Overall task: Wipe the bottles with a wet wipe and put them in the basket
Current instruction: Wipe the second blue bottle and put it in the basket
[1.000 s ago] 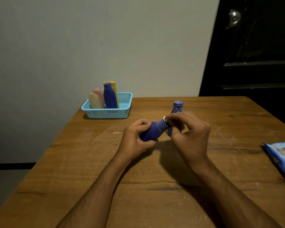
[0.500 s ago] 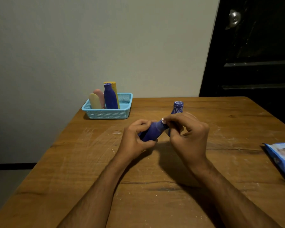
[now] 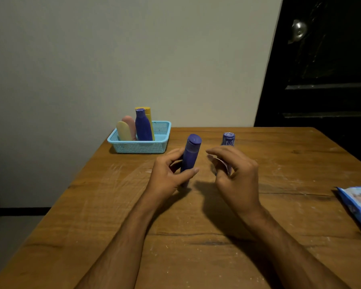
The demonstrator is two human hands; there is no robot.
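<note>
A scratched, wood-grain worktop with pale scuff marks stands against a plain light wall; a dark door with a round metal knob fills the far right. At the far left of the worktop sits a light-blue perforated plastic basket holding four upright bottles: cream, pink, blue and yellow. The left hand curls its fingers and thumb round a smooth, cylindrical purple bottle, held nearly upright near the middle. The right hand, just beside it, pinches a crumpled pale wet wipe. Behind that hand stands a purple patterned bottle; its markings cannot be read. A glossy blue wipes packet lies at the right edge, its print illegible.
</note>
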